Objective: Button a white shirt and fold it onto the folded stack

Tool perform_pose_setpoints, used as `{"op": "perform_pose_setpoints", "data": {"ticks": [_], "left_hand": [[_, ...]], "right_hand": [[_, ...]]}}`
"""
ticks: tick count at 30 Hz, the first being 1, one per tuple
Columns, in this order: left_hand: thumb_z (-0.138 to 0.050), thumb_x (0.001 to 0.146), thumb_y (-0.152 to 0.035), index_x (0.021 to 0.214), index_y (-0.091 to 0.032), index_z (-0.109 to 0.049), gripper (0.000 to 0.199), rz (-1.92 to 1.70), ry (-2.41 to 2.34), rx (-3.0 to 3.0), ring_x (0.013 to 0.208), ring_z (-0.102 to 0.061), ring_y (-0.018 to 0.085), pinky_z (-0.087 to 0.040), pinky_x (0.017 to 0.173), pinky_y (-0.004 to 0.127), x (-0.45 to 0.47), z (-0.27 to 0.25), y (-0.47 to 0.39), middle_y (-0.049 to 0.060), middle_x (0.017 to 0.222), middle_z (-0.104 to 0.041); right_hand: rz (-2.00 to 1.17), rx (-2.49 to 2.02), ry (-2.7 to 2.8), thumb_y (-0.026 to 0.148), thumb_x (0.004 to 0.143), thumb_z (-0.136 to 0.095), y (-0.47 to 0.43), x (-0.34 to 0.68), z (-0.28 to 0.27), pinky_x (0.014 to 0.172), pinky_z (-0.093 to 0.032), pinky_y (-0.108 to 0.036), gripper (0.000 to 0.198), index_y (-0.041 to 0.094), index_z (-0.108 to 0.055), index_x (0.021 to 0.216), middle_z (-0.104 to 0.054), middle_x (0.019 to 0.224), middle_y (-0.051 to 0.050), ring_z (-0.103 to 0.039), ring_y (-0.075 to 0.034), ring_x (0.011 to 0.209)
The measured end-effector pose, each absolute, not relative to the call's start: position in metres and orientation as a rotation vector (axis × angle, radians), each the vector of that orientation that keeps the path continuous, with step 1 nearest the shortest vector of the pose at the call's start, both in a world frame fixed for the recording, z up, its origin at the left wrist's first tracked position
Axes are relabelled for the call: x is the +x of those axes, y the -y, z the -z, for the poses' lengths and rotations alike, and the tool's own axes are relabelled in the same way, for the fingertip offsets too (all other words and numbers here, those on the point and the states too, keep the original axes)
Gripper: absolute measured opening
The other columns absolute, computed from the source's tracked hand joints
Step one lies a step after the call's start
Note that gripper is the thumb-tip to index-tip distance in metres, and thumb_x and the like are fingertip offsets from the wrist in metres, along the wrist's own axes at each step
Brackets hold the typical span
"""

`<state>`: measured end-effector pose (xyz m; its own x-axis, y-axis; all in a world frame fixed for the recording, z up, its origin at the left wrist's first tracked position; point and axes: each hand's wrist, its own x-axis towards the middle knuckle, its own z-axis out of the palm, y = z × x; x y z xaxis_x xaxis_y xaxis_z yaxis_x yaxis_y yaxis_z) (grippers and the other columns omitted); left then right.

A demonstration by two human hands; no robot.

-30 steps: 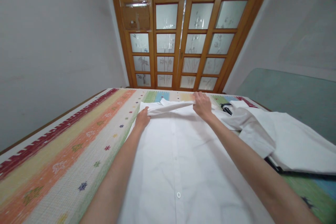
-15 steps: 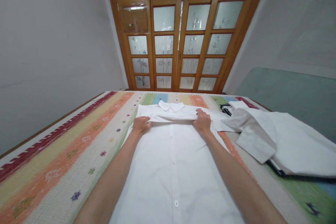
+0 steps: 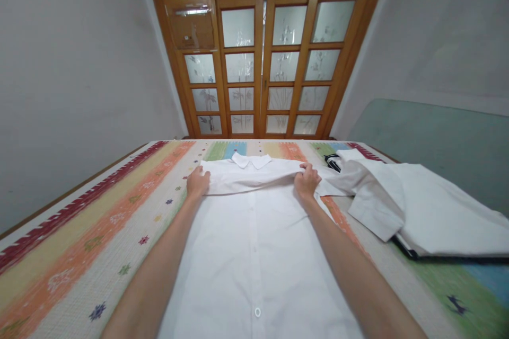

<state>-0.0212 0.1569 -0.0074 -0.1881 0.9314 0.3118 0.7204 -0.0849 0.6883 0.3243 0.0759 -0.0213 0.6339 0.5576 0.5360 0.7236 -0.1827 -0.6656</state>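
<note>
A white buttoned shirt [image 3: 254,254] lies front side up, its small collar [image 3: 251,161] at the far end. Across the chest below the collar runs a white sleeve [image 3: 246,183], reaching past the shirt's right side. My left hand [image 3: 198,182] is closed at the left shoulder edge, on the end of this band of cloth. My right hand [image 3: 307,182] pinches the sleeve near the right shoulder, fingers curled over it. Cloth hides some of the fingertips on both sides.
More white garments [image 3: 437,206] lie piled on the right, with dark-edged cloth beneath. A striped, patterned cover [image 3: 119,217] spreads under everything. Beyond stand wooden doors with glass panes [image 3: 260,63]. A pale green board [image 3: 429,132] stands along the right wall.
My left hand has slid outward to the left shoulder edge. My right hand keeps its pinch on the sleeve. The whole view has shifted slightly.
</note>
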Motion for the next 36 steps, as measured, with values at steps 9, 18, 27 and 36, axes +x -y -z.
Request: {"op": "perform_pose_setpoints", "data": {"ticks": [9,18,27,36], "left_hand": [[-0.049,0.082,-0.021,0.118,-0.021,-0.061,0.038,-0.617,-1.898,2.361,0.115,-0.056,0.024,-0.044,0.096,0.034,-0.001,-0.004,-0.195,0.009,0.125,-0.062],[-0.046,0.085,-0.028,0.1,-0.019,-0.069,0.028,-0.916,-1.859,2.329,0.094,-0.061,0.022,-0.047,0.084,0.031,-0.006,0.012,-0.201,0.009,0.104,-0.062],[-0.048,0.085,-0.026,0.096,-0.018,-0.067,0.024,-1.129,-1.949,2.123,0.095,-0.059,0.023,-0.046,0.09,0.035,-0.017,0.01,-0.209,0.009,0.099,-0.06],[-0.046,0.088,-0.029,0.109,-0.02,-0.063,0.029,-0.851,-2.054,2.129,0.1,-0.059,0.024,-0.047,0.088,0.034,-0.019,0.005,-0.205,0.011,0.113,-0.057]], "right_hand": [[0.158,-1.786,0.919,0.024,0.07,-0.041,-0.083,0.33,0.029,0.089,-0.036,-0.041,0.029,0.018,-0.05,0.098,-0.059,0.103,-0.012,-0.048,-0.029,0.101],[0.016,-1.631,0.645,0.028,0.059,-0.06,-0.083,0.339,0.031,0.083,-0.041,-0.033,0.04,0.021,-0.045,0.095,-0.056,0.091,-0.003,-0.054,-0.022,0.086],[-0.242,-1.456,0.718,0.028,0.061,-0.059,-0.085,0.338,0.026,0.058,-0.038,-0.024,0.044,0.021,-0.045,0.103,-0.052,0.062,0.008,-0.048,-0.013,0.056],[0.017,-1.797,0.753,0.024,0.064,-0.052,-0.081,0.363,0.016,0.066,-0.042,-0.031,0.038,0.018,-0.05,0.102,-0.053,0.068,0.002,-0.052,-0.018,0.062]]}}
